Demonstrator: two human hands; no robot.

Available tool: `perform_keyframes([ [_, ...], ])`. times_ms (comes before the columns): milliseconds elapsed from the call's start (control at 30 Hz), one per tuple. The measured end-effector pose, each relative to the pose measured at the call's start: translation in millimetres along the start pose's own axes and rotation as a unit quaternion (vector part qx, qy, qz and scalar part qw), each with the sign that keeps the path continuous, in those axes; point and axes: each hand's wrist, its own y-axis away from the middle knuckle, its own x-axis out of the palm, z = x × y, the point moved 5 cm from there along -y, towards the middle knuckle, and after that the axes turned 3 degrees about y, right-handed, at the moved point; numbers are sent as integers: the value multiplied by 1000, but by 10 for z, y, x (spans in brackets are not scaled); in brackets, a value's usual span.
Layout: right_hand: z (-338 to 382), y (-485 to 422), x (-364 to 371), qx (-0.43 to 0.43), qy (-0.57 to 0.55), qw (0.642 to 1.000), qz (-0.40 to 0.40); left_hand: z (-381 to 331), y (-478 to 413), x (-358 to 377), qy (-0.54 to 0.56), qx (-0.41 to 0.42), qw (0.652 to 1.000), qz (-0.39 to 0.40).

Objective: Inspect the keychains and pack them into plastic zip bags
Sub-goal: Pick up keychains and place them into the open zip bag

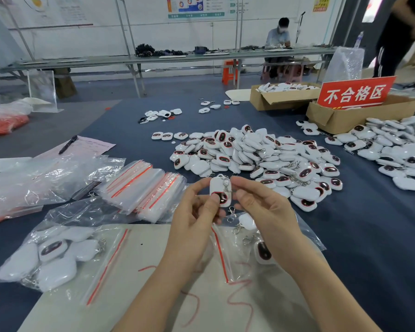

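Nearest the person, left of and nearer than the keychain (220, 191), a filled zip bag (50, 257) lies half on a white sheet (141, 271), likely set aside as done. Directly under the keychain an open zip bag (235, 255) already holds a few pieces, placed there so that each checked piece has only a short drop into it.

Both hands hold the keychain up off the bench (369, 236). The left hand (197, 212) pinches its lower body, thumb on the dark window, and the right hand (256, 207) pinches the chain side. This grip seems meant to turn the face up for inspection.

Left of the keychain a stack of empty zip bags (141, 188) lies within reach. Just beyond it spreads the pile of keychains (256, 159), the unchecked stock by the look of it. Far beyond and to the right, a cardboard box (345, 113) carries a red sign (356, 93), probably for rejects.
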Motion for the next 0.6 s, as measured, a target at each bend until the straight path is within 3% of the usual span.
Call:
perform_keyframes([
  [167,6,15,53,-9,-2,1000,7,77,1,103,180,-141,972,47],
  [367,14,12,40,-4,34,999,-9,80,28,161,224,-201,948,102],
  [600,40,1,28,-17,69,997,-3,88,26,113,201,-218,951,86],
])
